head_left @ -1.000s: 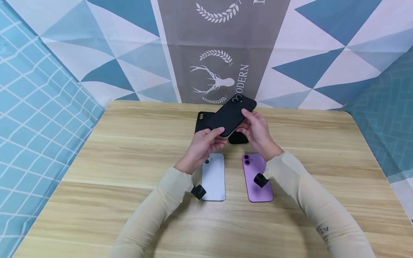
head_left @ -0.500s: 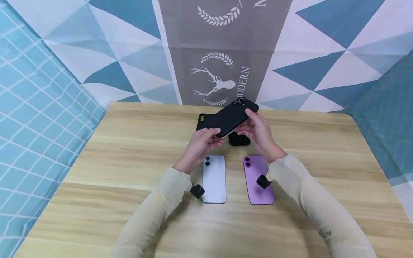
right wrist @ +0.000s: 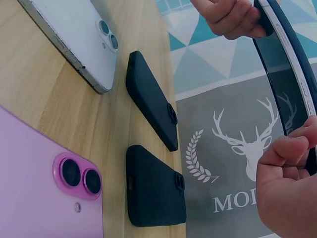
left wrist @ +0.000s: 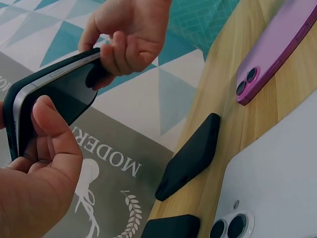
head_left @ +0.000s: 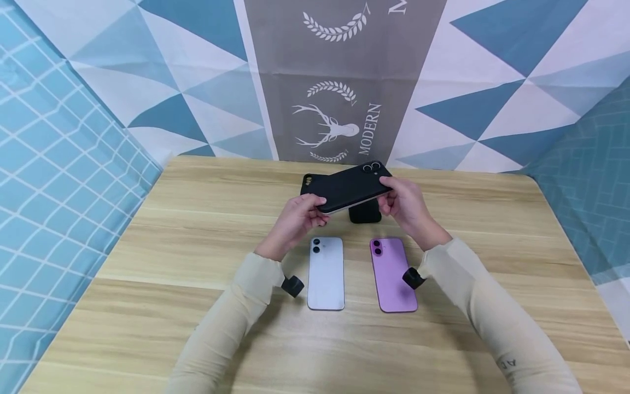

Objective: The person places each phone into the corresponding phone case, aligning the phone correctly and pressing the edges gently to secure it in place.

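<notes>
Both hands hold a phone point(left wrist: 74, 91) with a dark screen and silver edge, seated in a black phone case point(head_left: 350, 187), raised over the back of the table. My left hand point(head_left: 297, 218) pinches its left end, thumb on the case's back. At the other end, near the camera rings, my right hand point(head_left: 407, 207) grips with thumb above and fingers beneath. The silver edge shows along the case's near side; whether the case is fully seated I cannot tell. Two more black phone cases lie below, one at right point(head_left: 365, 212) and one at left point(head_left: 308, 183), partly hidden.
A white phone point(head_left: 326, 279) and a purple phone point(head_left: 390, 276) lie back up on the wooden table point(head_left: 172, 246), nearer me. Behind the table's far edge hangs a patterned cloth point(head_left: 339, 60). A small black camera sits at each wrist.
The cased phone has turned from a steep slant to nearly level, its right end lowering. My left hand has shifted left, and my right hand right and slightly down.
</notes>
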Action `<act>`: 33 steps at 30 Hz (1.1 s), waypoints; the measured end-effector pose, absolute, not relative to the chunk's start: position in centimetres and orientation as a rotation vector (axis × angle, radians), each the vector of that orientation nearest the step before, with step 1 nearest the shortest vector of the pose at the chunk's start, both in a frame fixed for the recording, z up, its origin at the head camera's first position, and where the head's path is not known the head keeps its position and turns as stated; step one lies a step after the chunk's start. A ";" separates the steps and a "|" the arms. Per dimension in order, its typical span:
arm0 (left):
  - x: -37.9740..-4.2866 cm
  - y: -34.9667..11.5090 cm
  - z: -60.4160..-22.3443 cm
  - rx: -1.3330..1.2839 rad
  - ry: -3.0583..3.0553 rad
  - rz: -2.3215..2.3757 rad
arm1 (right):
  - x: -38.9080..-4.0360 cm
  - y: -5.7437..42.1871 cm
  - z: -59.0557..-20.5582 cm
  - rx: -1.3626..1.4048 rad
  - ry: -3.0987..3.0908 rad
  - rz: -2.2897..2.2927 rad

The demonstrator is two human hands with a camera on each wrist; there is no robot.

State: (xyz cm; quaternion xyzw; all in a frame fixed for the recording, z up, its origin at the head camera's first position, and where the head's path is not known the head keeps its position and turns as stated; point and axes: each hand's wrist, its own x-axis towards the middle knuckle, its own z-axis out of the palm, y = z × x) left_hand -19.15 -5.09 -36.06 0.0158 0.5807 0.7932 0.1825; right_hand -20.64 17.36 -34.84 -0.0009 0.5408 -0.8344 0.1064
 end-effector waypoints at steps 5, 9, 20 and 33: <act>-19.5 -5.4 -36.3 0.022 1.625 2.242 | -20.4 17.5 -35.1 -0.038 1.574 -2.418; -19.7 -5.4 -36.3 0.007 1.608 2.266 | -20.3 17.5 -35.2 -0.057 1.546 -2.431; -20.2 -5.5 -35.9 -0.076 1.606 2.333 | -20.3 17.1 -35.3 -0.116 1.464 -2.474; -20.5 -5.3 -35.4 -0.151 1.561 2.445 | -20.1 16.5 -35.7 -0.108 1.427 -2.471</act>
